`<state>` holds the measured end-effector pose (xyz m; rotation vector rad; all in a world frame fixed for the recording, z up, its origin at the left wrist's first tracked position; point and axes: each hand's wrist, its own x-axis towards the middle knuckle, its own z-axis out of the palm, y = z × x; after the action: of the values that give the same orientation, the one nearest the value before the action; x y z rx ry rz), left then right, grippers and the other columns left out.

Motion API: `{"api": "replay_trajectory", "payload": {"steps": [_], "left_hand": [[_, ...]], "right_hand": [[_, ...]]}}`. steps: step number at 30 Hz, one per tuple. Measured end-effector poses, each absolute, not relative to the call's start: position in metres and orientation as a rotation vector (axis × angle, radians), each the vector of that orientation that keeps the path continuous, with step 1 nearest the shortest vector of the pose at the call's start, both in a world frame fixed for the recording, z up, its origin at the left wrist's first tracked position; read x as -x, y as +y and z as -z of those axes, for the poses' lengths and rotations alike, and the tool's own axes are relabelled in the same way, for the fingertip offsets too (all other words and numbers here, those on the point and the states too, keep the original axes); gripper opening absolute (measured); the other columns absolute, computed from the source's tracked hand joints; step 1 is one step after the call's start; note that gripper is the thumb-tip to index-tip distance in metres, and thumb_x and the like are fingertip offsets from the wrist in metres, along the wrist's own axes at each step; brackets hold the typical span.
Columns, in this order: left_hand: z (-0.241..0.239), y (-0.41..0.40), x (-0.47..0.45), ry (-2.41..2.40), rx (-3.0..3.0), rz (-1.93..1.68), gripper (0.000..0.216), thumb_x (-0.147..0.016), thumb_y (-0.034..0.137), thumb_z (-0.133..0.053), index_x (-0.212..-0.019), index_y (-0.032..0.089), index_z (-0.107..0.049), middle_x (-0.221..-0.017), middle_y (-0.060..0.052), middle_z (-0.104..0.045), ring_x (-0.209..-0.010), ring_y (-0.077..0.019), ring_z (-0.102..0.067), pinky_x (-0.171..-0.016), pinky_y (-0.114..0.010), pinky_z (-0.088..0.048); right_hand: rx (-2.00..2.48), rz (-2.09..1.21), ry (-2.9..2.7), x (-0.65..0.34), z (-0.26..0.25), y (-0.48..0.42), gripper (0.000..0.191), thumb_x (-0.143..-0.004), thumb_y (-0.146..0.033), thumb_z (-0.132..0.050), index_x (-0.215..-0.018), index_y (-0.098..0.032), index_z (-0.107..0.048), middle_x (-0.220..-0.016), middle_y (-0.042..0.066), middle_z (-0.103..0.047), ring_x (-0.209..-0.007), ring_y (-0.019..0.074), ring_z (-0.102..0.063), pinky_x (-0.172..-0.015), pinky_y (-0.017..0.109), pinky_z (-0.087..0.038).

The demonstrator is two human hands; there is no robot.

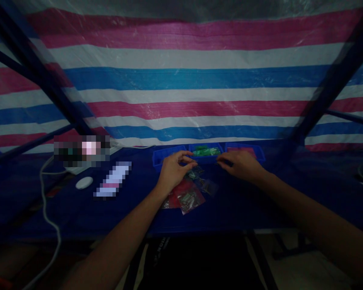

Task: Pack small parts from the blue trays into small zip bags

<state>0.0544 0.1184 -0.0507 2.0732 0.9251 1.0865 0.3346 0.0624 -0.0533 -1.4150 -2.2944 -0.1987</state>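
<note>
Here, small bags [190, 199] lie piled toward the near edge of the bench [238, 211]. Just beyond, the left hand [173, 168] curls and the right hand [243, 164] bunches its fingertips; whether either pinches anything, I cannot tell. Three blue trays [169, 154] line the far edge.

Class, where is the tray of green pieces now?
In the head view, just right of centre: the tray is between two other blue trays, before the striped sheet.

Past the far edge of your surface [245, 215], you face striped sheeting [181, 76] behind dark slanted posts [323, 96]; light dim.
</note>
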Motion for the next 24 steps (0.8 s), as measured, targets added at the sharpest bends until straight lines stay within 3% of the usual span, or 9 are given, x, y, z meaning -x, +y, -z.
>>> {"api": "replay_trajectory", "payload": {"steps": [13, 24], "left_hand": [[0.051, 0.117, -0.055, 0.906, -2.089, -1.036, 0.036, -0.085, 0.037, -0.076, -0.118, 0.024, -0.068, -0.1, -0.004, -0.08, -0.094, -0.022, -0.076, -0.078, -0.034, -0.057], [0.046, 0.112, -0.059, 0.866, -2.102, -0.959, 0.035, -0.082, 0.034, -0.077, -0.114, 0.024, -0.069, -0.094, -0.003, -0.081, -0.085, -0.0207, -0.076, -0.072, -0.033, -0.055]], "right_hand": [[1.488, 0.028, -2.357, -0.322, 0.078, 0.07, 0.021, -0.094, -0.012, -0.057, -0.105, -0.02, -0.072, -0.106, 0.007, -0.075, -0.103, 0.0234, -0.069, -0.094, 0.034, -0.05], [1.473, 0.049, -2.313, -0.31, 0.07, 0.063, 0.018, -0.086, -0.007, -0.058, -0.095, -0.019, -0.068, -0.093, 0.007, -0.073, -0.088, 0.0221, -0.068, -0.081, 0.032, -0.049]]}}
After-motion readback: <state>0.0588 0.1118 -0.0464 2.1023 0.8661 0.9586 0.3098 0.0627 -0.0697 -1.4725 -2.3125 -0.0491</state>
